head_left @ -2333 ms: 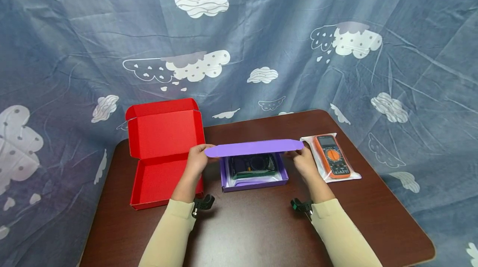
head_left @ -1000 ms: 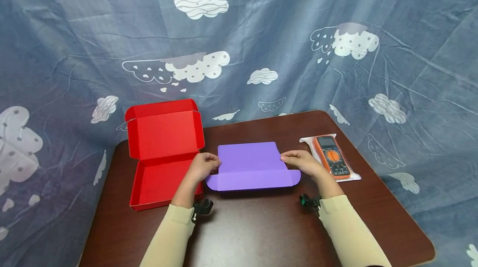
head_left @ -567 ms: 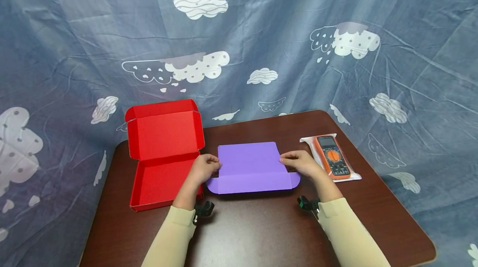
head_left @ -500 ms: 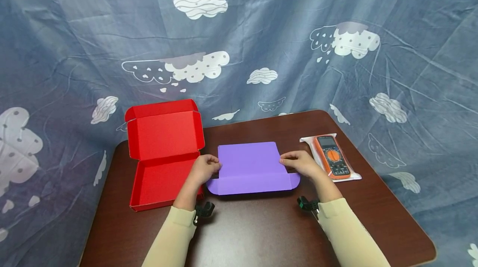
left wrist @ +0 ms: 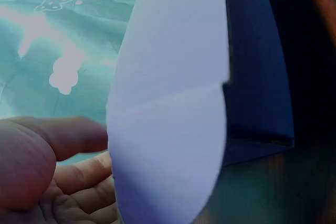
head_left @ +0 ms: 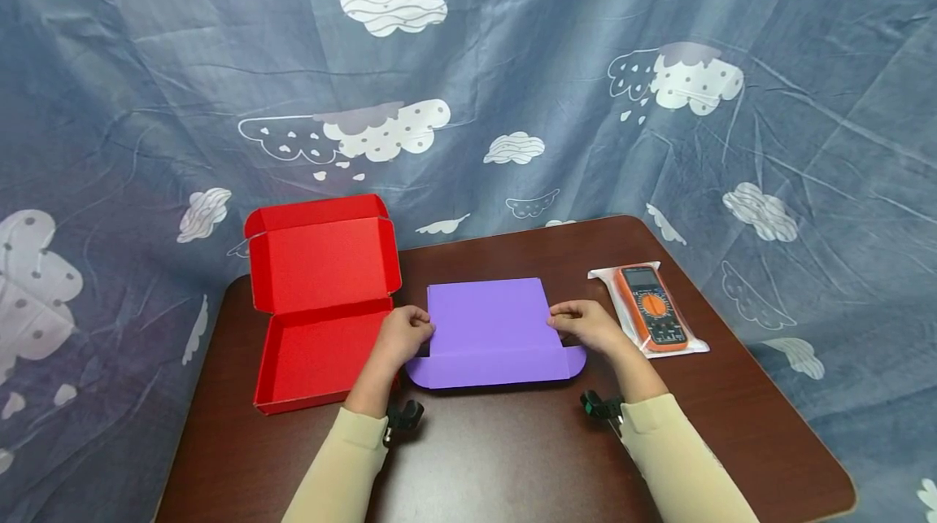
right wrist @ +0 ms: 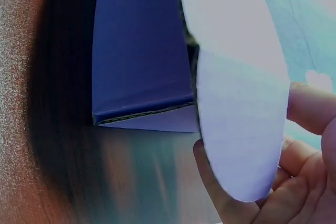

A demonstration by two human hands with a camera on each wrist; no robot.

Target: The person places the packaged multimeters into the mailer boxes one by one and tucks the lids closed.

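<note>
The purple cardboard box (head_left: pixel 492 315) stands mid-table with its lid lowered over the top, hiding the inside. Its front flap (head_left: pixel 501 368) sticks out toward me, with a rounded tab (left wrist: pixel 168 145) at the left end and another tab (right wrist: pixel 241 124) at the right. My left hand (head_left: pixel 405 334) pinches the lid's left edge between thumb and fingers. Opposite it, my right hand (head_left: pixel 591 325) pinches the right edge. Below the flap, the wrist views show the dark purple front wall (right wrist: pixel 139 40) of the box.
At the left, a red cardboard box (head_left: pixel 325 360) stands with its lid raised, its right side close to my left forearm. An orange and black multimeter (head_left: pixel 651 307) in a clear plastic bag lies at the right. A cloud-patterned curtain (head_left: pixel 468 59) hangs behind the table (head_left: pixel 490 458).
The purple lid has come down, covering a dark device in plastic seen inside earlier. Both hands moved from the flap's ends to the lid's sides. Lately the front flap tips slightly lower.
</note>
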